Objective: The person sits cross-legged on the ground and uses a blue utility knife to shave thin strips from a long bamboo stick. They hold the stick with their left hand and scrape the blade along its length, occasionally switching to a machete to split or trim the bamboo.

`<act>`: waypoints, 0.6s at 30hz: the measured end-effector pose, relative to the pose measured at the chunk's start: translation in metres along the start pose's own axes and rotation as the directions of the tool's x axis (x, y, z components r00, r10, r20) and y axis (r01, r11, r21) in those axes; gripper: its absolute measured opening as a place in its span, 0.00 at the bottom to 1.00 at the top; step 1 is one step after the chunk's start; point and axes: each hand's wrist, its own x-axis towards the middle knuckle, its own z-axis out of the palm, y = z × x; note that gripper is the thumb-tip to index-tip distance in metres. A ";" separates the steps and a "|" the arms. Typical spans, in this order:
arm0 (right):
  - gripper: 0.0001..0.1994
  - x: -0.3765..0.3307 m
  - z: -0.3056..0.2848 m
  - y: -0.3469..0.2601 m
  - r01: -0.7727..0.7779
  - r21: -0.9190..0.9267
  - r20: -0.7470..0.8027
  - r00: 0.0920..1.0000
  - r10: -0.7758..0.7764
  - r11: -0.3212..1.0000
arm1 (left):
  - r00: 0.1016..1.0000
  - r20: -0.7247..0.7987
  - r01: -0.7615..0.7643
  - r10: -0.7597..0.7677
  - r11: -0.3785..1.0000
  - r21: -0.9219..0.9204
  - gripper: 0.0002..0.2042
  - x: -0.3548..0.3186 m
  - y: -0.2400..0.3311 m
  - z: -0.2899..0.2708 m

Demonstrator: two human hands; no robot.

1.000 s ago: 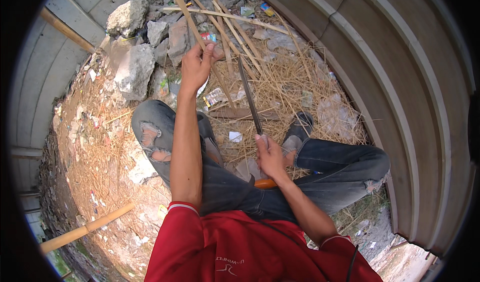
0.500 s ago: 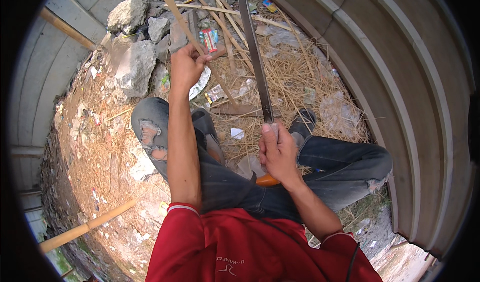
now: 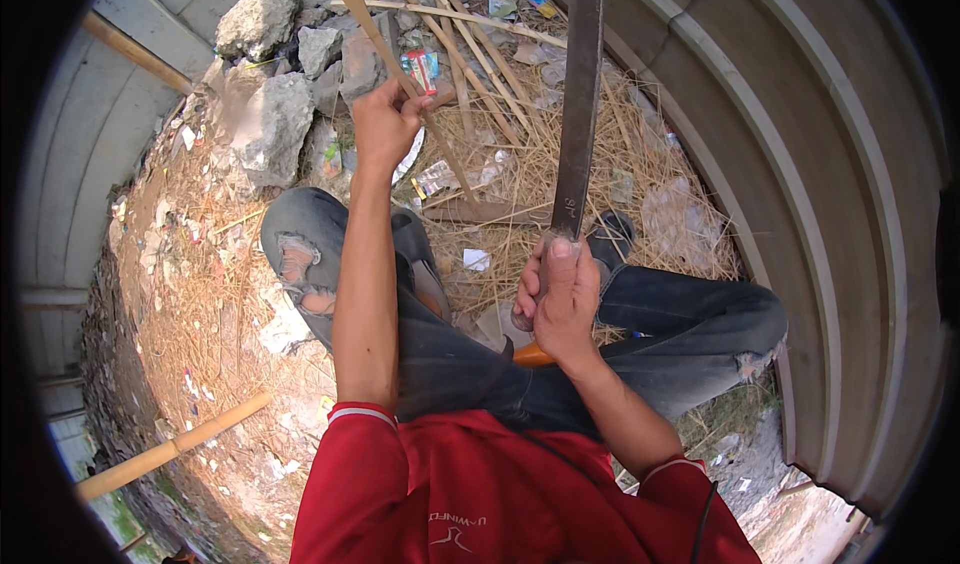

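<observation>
Both hands are full; my left hand (image 3: 387,129) pinches a bamboo strip (image 3: 358,9) over the straw (image 3: 520,179); my right hand (image 3: 566,299) grips a machete (image 3: 579,104), now swung up and clear, so I judge no cut underway.

Bamboo strip (image 3: 372,29) in left grip (image 3: 384,129), dark long-bladed knife (image 3: 579,114) in right grip (image 3: 567,299)
</observation>
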 end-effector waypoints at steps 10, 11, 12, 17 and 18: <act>0.18 0.016 0.001 -0.012 -0.157 -0.189 0.027 0.986 0.165 0.969 | 0.999 0.013 0.034 -0.035 0.999 0.010 0.05 -0.007 0.001 0.004; 0.19 0.017 0.005 -0.014 -0.030 -0.201 0.039 0.998 0.038 0.979 | 0.999 0.016 0.029 -0.029 0.999 0.041 0.05 -0.004 0.004 0.001; 0.19 0.017 0.010 -0.014 0.098 -0.210 0.052 0.995 -0.089 0.973 | 1.000 -0.002 0.021 -0.021 1.000 -0.001 0.04 0.001 -0.005 0.001; 0.19 0.003 -0.026 0.074 -0.082 -0.530 0.058 0.989 0.132 0.844 | 0.999 -0.036 0.022 -0.025 0.996 -0.089 0.05 0.002 -0.006 0.003; 0.19 0.001 -0.035 0.076 -0.326 -0.482 -0.009 0.930 0.368 0.813 | 0.999 -0.048 0.018 -0.022 0.996 -0.088 0.05 0.000 -0.005 0.003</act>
